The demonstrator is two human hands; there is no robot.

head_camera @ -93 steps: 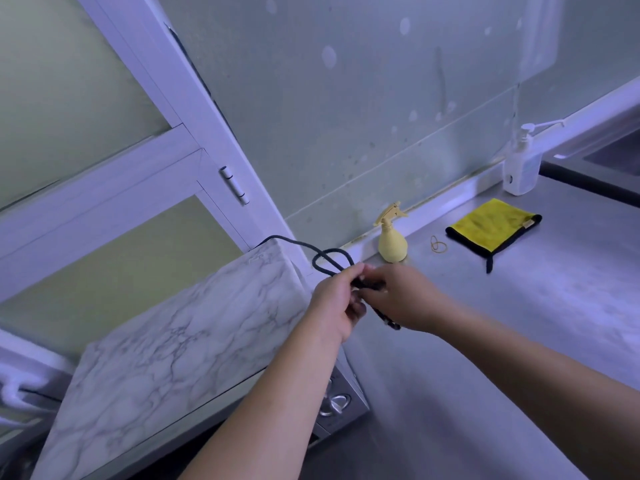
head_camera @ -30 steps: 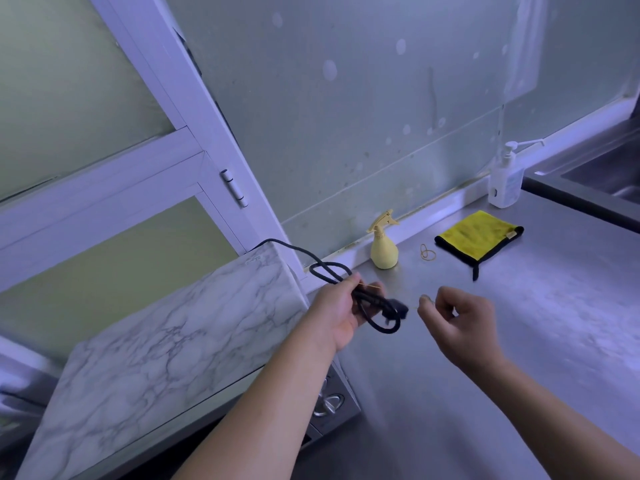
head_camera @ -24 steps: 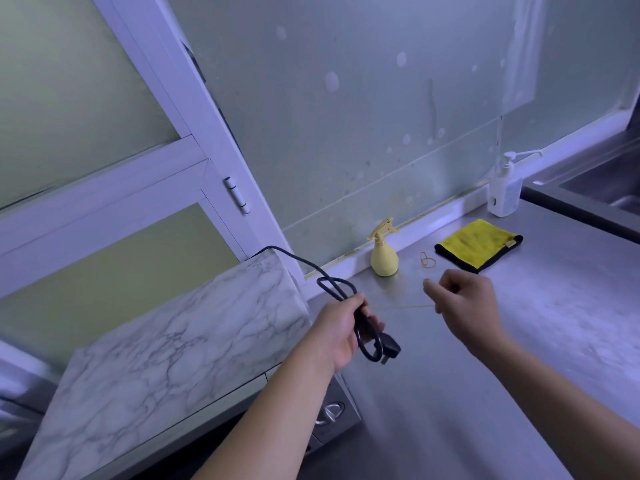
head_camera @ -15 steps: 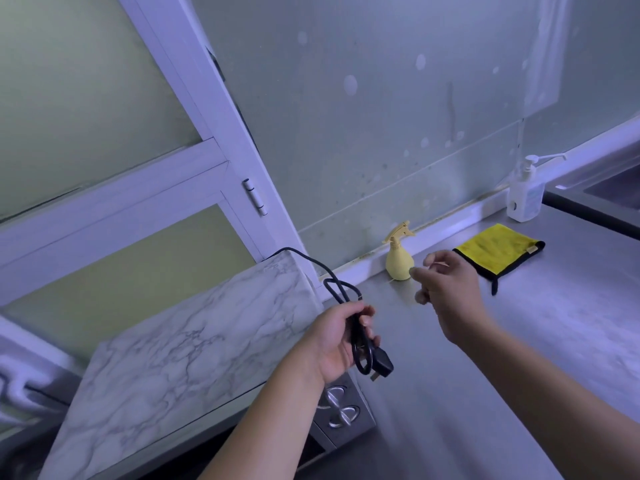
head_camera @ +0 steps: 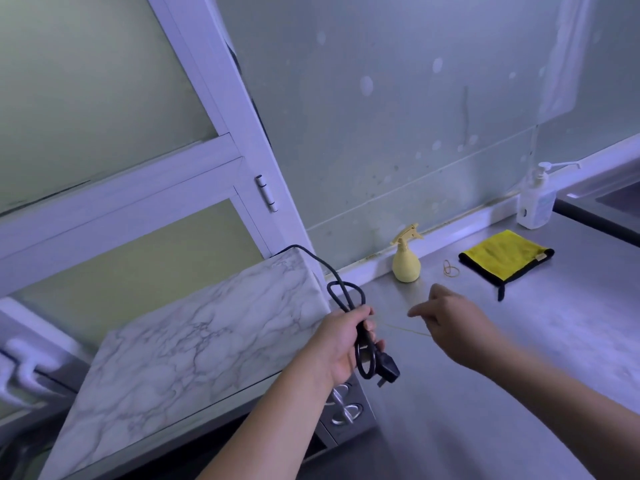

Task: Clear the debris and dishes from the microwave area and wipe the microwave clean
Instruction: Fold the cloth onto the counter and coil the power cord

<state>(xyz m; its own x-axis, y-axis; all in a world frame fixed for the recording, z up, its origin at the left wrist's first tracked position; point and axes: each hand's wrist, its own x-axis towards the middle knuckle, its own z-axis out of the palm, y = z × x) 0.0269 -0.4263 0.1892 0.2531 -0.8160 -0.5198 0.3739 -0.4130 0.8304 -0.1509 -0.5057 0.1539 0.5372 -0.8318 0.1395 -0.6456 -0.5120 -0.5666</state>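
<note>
The microwave [head_camera: 207, 341] has a marble-patterned top and sits at the left of the steel counter [head_camera: 519, 358], its two knobs [head_camera: 343, 407] showing below my left wrist. My left hand [head_camera: 341, 344] grips the folded black power cord [head_camera: 346, 296] beside the microwave's right edge, and the plug [head_camera: 386, 368] hangs under it. My right hand [head_camera: 457, 327] hovers just to the right with curled fingers. A thin stretched rubber band [head_camera: 405, 329] runs from it toward my left hand.
A small yellow spray bottle [head_camera: 406, 261] stands against the back ledge. To its right lie a loose rubber band [head_camera: 451, 268] and a yellow cloth [head_camera: 502, 254]. A white pump bottle [head_camera: 535, 202] stands at the far right by the sink edge [head_camera: 620, 199].
My right hand let go of the cord and drew away to the right, with a thin band now stretched between the hands. My left hand sank a little and the plug dangles free.
</note>
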